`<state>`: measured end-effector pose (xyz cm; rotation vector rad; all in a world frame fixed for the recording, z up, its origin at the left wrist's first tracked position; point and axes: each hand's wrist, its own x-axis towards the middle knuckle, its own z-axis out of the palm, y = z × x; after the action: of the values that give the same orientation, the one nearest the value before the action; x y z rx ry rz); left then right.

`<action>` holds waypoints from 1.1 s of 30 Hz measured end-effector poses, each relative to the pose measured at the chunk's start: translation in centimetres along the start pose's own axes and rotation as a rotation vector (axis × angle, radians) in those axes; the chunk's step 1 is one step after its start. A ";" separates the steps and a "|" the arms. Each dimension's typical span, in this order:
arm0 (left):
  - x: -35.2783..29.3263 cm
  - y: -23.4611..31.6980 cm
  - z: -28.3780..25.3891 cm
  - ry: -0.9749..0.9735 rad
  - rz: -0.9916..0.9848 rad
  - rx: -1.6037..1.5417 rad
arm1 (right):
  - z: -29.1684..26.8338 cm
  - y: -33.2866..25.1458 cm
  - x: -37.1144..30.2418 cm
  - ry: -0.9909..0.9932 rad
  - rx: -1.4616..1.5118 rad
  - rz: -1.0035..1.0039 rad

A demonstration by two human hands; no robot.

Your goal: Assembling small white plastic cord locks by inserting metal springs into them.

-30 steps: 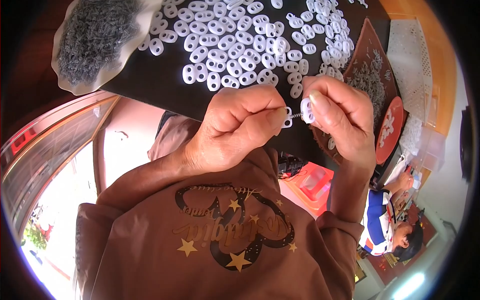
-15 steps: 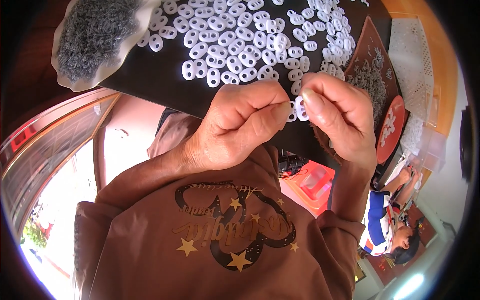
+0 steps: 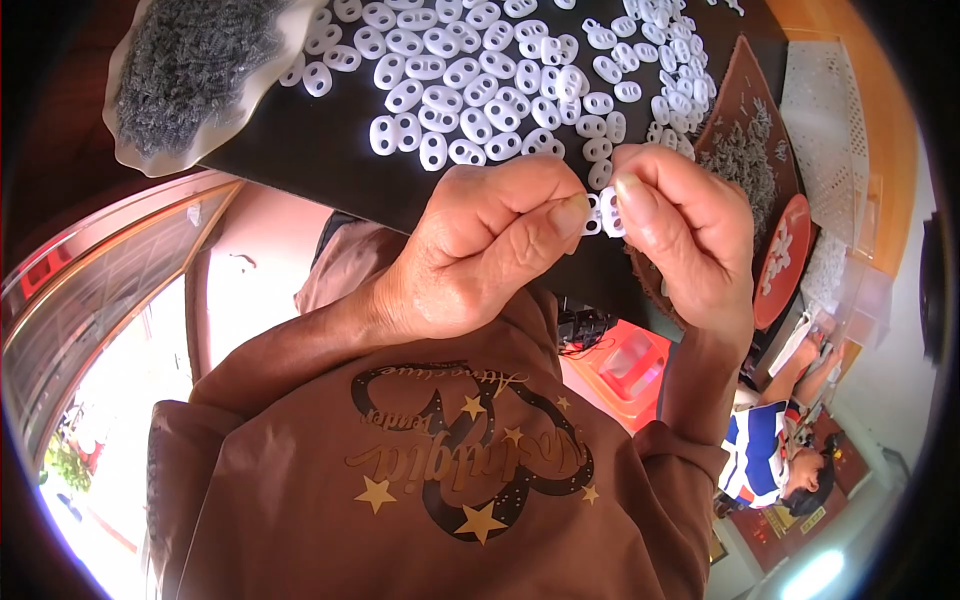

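Note:
My left hand (image 3: 490, 250) is closed, its thumb and bent forefinger pinching one small white two-holed plastic cord lock piece (image 3: 592, 216). Right beside it, my right hand (image 3: 690, 225) pinches a second white cord lock piece (image 3: 612, 212) between thumb and forefinger. The two pieces stand edge to edge; whether they are joined I cannot tell. Both hands are above the near edge of the dark table, and my fingertips hide the outer ends of the pieces. Many loose white two-holed pieces (image 3: 462, 72) lie spread on the table just beyond.
A pale wavy-rimmed tray (image 3: 135, 160) heaped with small grey springs (image 3: 195, 75) stands far left. To the right, a brown mat (image 3: 737, 75) bears more springs (image 3: 740, 150), beside a red dish (image 3: 800, 225) of small white parts. Another person (image 3: 770, 455) works at the right.
My hands and the two pinched pieces have shifted slightly to the right, along with the view of the table. The grip of both hands looks the same. The other person's arms have moved a little.

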<state>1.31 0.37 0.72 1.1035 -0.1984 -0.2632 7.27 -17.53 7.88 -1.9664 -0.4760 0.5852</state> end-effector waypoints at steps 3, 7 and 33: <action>0.0 0.1 0.0 0.004 -0.014 0.012 | 0.3 0.2 0.0 0.050 0.030 -0.015; 0.0 0.2 0.1 0.019 -0.033 -0.004 | 0.4 0.4 0.1 0.050 0.023 -0.027; 0.0 0.2 0.2 0.084 -0.062 0.001 | 1.9 1.9 -0.2 0.221 -0.503 -0.532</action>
<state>1.32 0.26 0.94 1.1202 -0.0901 -0.2713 6.12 -17.10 5.42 -2.2063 -1.0357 -0.1036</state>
